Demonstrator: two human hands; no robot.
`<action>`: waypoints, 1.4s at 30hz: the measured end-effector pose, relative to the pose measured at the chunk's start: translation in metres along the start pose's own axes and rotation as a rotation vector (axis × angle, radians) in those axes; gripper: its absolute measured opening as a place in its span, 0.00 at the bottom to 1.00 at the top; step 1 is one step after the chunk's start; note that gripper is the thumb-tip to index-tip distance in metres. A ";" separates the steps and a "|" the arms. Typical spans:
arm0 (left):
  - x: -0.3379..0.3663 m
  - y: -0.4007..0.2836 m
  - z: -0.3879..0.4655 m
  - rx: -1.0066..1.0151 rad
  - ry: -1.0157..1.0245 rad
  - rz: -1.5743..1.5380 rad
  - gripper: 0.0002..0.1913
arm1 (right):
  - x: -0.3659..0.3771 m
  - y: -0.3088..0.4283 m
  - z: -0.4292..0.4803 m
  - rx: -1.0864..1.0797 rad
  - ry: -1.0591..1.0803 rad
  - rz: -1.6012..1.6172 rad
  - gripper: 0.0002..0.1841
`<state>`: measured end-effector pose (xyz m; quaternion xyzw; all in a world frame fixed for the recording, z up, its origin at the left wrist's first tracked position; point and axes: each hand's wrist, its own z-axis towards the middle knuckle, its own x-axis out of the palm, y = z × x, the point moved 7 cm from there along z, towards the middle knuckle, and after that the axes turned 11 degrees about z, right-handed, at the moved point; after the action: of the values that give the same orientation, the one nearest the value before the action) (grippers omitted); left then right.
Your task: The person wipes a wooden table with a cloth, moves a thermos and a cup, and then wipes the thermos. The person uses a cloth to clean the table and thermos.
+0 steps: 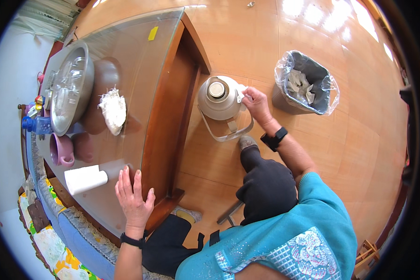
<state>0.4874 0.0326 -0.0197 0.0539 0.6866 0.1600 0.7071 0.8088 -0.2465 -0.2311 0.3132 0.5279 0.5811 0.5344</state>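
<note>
With a piece of white tissue (240, 94) pinched in its fingers, my right hand (255, 103) touches the side of a pale thermos flask (218, 105). The flask stands on the floor beside the table, its round stopper (217, 90) on top and its curved handle (227, 137) swung toward me. My left hand (134, 199) rests with spread fingers on the edge of the glass-topped wooden table (140, 70) and holds nothing. Just left of its fingertips lies a roll of white paper (85, 179). A crumpled white cloth (113, 111) lies farther up the tabletop.
A lined waste bin (306, 84) holding crumpled paper stands right of the flask. On the table are a metal basin (71, 91) with clear items inside, a pink mug (61, 150) and a blue-capped bottle (38, 125). My foot (247, 142) is near the flask's handle.
</note>
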 end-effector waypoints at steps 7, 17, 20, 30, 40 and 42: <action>-0.002 -0.001 -0.005 -0.014 -0.030 0.015 0.44 | 0.022 0.021 -0.047 -0.068 -0.015 -0.070 0.06; -0.003 0.000 -0.010 -0.031 -0.078 0.034 0.45 | -0.005 0.016 -0.050 0.081 -0.159 0.069 0.06; -0.004 0.001 -0.010 -0.025 -0.097 0.023 0.45 | -0.004 0.010 -0.023 0.140 -0.274 -0.035 0.06; 0.000 0.002 -0.013 -0.039 -0.113 0.061 0.46 | 0.004 -0.030 -0.076 0.389 0.028 0.281 0.06; 0.002 -0.001 -0.011 -0.045 -0.088 0.066 0.47 | -0.098 -0.085 -0.169 0.862 -0.202 1.010 0.10; 0.003 -0.001 -0.011 -0.040 -0.082 0.062 0.47 | -0.108 -0.094 -0.187 0.927 -0.220 1.049 0.11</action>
<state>0.4767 0.0312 -0.0233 0.0674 0.6517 0.1932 0.7304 0.6877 -0.4130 -0.3442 0.7781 0.4433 0.4426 0.0458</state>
